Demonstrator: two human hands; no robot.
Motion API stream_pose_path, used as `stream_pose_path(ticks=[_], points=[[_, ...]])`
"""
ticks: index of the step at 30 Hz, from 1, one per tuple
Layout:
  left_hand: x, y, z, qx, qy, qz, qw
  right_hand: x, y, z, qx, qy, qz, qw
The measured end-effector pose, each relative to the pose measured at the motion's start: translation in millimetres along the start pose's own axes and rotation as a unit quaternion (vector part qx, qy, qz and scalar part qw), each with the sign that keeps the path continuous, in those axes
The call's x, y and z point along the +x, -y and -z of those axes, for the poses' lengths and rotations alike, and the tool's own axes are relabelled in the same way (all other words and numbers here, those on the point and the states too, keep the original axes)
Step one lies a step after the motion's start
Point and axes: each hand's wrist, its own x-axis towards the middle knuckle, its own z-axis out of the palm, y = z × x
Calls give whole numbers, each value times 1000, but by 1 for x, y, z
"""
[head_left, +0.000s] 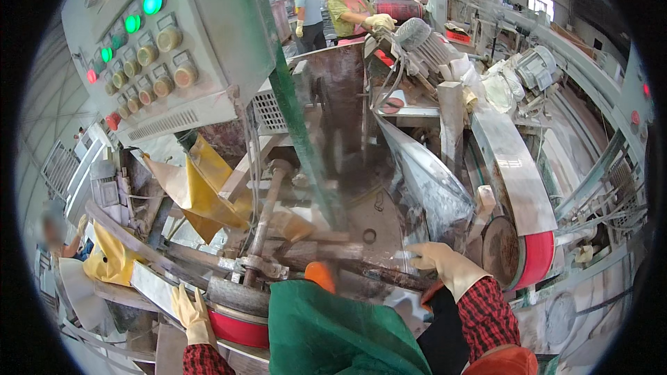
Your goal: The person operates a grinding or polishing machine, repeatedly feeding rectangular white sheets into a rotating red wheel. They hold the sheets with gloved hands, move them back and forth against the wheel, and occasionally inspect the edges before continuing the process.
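- Cream rubber gloves on both hands; red checked sleeves, green apron below.
- Left hand [192,314] rests with its fingers spread flat on the grey drum [238,296] above a red roller [240,329], at the machine's near left edge.
- Right hand [438,258] is curled, fingertips pinching the lower edge of the bent metal sheet [427,180] at centre right.
- Sheet's long axis runs from upper left, near the motor [424,42], down to lower right toward the glove; pointed end up.
- Progress, as I judge it: sheet seated in the machine, hands in contact, adjustment seemingly mid-way, nothing released.
- Control panel [149,48] shows green lamps lit; two other workers stand behind.
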Motion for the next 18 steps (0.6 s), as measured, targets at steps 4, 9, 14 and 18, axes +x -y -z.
stream_pose_path(ticks=[4,9,14,18], points=[[4,-5,-3,27,22,39,999,-3,-3,2,5,-22,2,1000],[-3,-39,52,-63,122,174,975,-3,26,13,7,-11,-44,999],[-2,-45,69,-46,167,-8,985,-8,2,-8,71,-80,-7,994],[1,-33,61,-51,152,1,987,-4,16,-6,7,-101,6,995]])
